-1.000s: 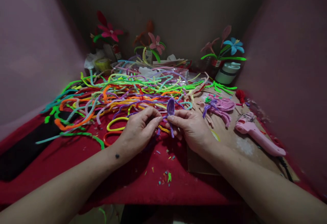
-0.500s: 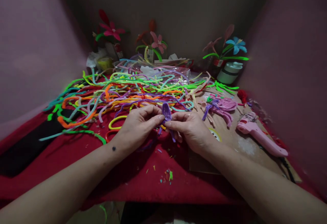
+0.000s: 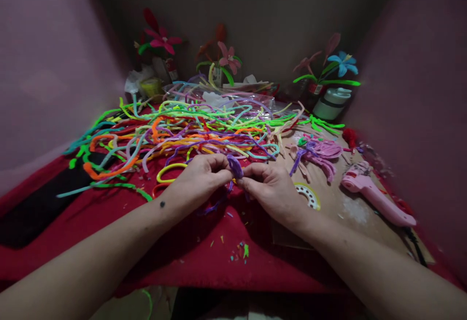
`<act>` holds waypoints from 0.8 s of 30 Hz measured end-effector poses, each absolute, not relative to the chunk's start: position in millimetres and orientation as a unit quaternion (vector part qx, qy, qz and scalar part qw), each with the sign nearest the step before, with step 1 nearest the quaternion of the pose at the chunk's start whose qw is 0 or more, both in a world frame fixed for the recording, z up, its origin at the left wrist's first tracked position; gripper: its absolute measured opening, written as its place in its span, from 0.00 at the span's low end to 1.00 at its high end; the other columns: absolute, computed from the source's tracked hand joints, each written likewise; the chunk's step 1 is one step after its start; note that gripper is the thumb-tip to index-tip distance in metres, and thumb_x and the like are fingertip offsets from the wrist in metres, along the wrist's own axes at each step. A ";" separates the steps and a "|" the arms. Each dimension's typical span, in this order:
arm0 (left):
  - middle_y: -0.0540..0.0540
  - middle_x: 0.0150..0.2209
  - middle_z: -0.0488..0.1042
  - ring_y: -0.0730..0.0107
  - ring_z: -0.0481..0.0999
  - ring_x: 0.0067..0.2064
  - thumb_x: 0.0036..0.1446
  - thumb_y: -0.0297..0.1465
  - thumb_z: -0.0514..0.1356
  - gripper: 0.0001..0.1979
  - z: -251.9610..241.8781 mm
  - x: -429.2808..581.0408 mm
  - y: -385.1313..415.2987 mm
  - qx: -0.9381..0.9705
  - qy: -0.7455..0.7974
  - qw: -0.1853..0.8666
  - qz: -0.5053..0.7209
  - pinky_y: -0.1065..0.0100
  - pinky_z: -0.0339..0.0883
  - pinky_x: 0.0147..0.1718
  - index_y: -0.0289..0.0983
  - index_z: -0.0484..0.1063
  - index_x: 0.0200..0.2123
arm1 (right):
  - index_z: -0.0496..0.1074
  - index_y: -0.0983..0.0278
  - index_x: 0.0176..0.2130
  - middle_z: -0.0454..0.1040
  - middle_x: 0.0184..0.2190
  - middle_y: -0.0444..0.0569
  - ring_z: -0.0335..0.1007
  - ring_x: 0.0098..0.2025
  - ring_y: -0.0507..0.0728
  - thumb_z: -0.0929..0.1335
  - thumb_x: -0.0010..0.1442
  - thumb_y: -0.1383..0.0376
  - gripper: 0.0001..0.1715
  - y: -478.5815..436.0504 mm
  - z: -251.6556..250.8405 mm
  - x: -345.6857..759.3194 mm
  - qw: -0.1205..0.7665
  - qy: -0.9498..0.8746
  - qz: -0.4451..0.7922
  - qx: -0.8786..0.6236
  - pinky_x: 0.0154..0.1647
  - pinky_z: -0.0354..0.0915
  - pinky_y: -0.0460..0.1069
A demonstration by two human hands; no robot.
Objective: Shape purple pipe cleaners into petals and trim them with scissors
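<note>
Between my fingertips is a purple pipe-cleaner petal [image 3: 235,166], tilted to the left, with loose purple ends hanging below it. My left hand [image 3: 206,176] pinches its left side, fingers closed. From the right, my right hand [image 3: 268,186] pinches near the petal's base, thumb and forefinger together. Yellow and red scissor handles [image 3: 171,172] lie just left of my left hand. A white and yellow ring-shaped spool [image 3: 308,196] partly shows beside my right wrist.
Many coloured pipe cleaners [image 3: 182,130] heap across the red cloth [image 3: 164,257]. On the cardboard [image 3: 328,227] lie pink and purple pieces [image 3: 321,152] and a pink glue gun [image 3: 375,193]. Pipe-cleaner flowers [image 3: 229,57] and a lidded container [image 3: 332,102] stand behind. Scraps [image 3: 245,251] lie in front.
The purple petal has tipped from upright to leaning left, and its broad face has turned. My right hand has shifted slightly, showing more of the spool. The view has moved a little.
</note>
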State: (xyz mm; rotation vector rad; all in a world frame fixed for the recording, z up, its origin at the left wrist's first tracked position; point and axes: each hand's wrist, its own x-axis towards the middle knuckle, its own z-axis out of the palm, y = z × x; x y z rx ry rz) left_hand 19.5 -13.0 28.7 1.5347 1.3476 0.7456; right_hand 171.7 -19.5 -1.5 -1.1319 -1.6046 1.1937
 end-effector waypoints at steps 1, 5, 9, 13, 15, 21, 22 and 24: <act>0.52 0.23 0.71 0.77 0.65 0.23 0.44 0.26 0.57 0.05 28.4 18.8 -12.6 0.623 0.547 0.471 0.301 0.76 0.58 0.23 0.34 0.73 0.25 | 0.75 0.65 0.26 0.69 0.20 0.42 0.59 0.22 0.48 0.66 0.51 0.70 0.07 -19.9 -1.9 171.9 0.406 -0.656 0.449 -0.451 0.24 0.57 0.44; 0.53 0.22 0.70 0.78 0.64 0.23 0.44 0.26 0.57 0.05 29.4 17.8 -12.7 0.632 0.546 0.462 0.298 0.77 0.57 0.22 0.34 0.73 0.26 | 0.75 0.65 0.27 0.71 0.21 0.43 0.62 0.24 0.50 0.65 0.52 0.72 0.08 -21.0 -3.6 172.4 0.402 -0.692 0.386 -0.458 0.26 0.58 0.45; 0.55 0.18 0.66 0.80 0.60 0.19 0.45 0.25 0.57 0.05 33.5 20.5 -15.7 0.628 0.556 0.456 0.297 0.77 0.55 0.19 0.34 0.73 0.24 | 0.74 0.65 0.28 0.72 0.23 0.44 0.65 0.25 0.51 0.64 0.52 0.73 0.09 -23.4 -5.5 171.8 0.407 -0.714 0.353 -0.447 0.27 0.60 0.45; 0.55 0.18 0.66 0.80 0.61 0.20 0.45 0.24 0.56 0.05 32.7 21.8 -17.3 0.607 0.557 0.475 0.309 0.77 0.55 0.20 0.34 0.73 0.24 | 0.73 0.66 0.28 0.73 0.23 0.44 0.66 0.25 0.49 0.64 0.53 0.74 0.09 -25.9 -7.0 171.7 0.421 -0.743 0.280 -0.439 0.28 0.59 0.43; 0.54 0.19 0.67 0.79 0.62 0.21 0.44 0.25 0.57 0.05 29.9 21.0 -16.6 0.601 0.551 0.488 0.313 0.76 0.55 0.20 0.34 0.73 0.25 | 0.73 0.66 0.28 0.73 0.23 0.44 0.66 0.25 0.49 0.64 0.53 0.74 0.09 -26.3 -7.8 171.9 0.422 -0.752 0.248 -0.441 0.28 0.59 0.43; 0.54 0.19 0.66 0.80 0.61 0.20 0.44 0.26 0.58 0.04 21.1 17.8 -13.4 0.568 0.529 0.541 0.323 0.76 0.53 0.19 0.33 0.72 0.26 | 0.73 0.67 0.28 0.72 0.23 0.46 0.66 0.26 0.50 0.64 0.53 0.74 0.08 -26.9 -8.7 171.8 0.410 -0.773 0.201 -0.441 0.29 0.59 0.44; 0.54 0.19 0.66 0.80 0.62 0.20 0.44 0.26 0.58 0.04 20.3 17.6 -13.4 0.562 0.526 0.547 0.327 0.76 0.53 0.19 0.33 0.72 0.26 | 0.72 0.67 0.28 0.72 0.23 0.46 0.66 0.26 0.50 0.64 0.53 0.74 0.08 -27.3 -8.7 171.7 0.409 -0.776 0.196 -0.439 0.29 0.59 0.44; 0.54 0.19 0.66 0.80 0.61 0.20 0.44 0.26 0.58 0.03 19.7 17.5 -13.8 0.555 0.525 0.554 0.331 0.76 0.52 0.19 0.33 0.71 0.26 | 0.72 0.68 0.29 0.72 0.24 0.47 0.65 0.26 0.50 0.64 0.54 0.73 0.07 -28.0 -8.5 171.6 0.407 -0.783 0.183 -0.433 0.29 0.58 0.44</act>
